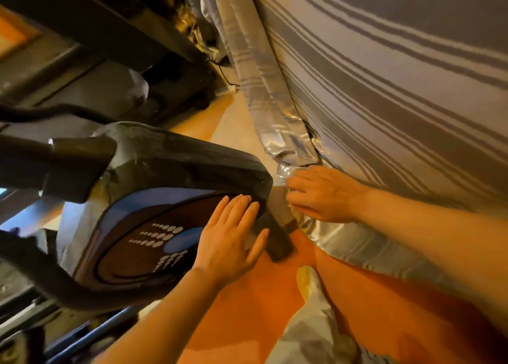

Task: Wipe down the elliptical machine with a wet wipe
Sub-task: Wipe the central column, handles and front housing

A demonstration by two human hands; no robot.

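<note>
L hand (229,240) flat, fingers straight, spread on elliptical console (154,218) face, near R edge. R hand (321,194) just beside console's R side, against striped bedding (384,88); fingers curled, grip unclear, cannot tell if holding anything. Wet wipe not identifiable. Dark handlebar (41,270) lower L. Orange floor (247,295) below.

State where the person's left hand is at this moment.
In the head view, the left hand lies flat, fingers straight, on the right part of the elliptical's console, low and centre in the picture, with the right hand beside the striped fabric.
</note>
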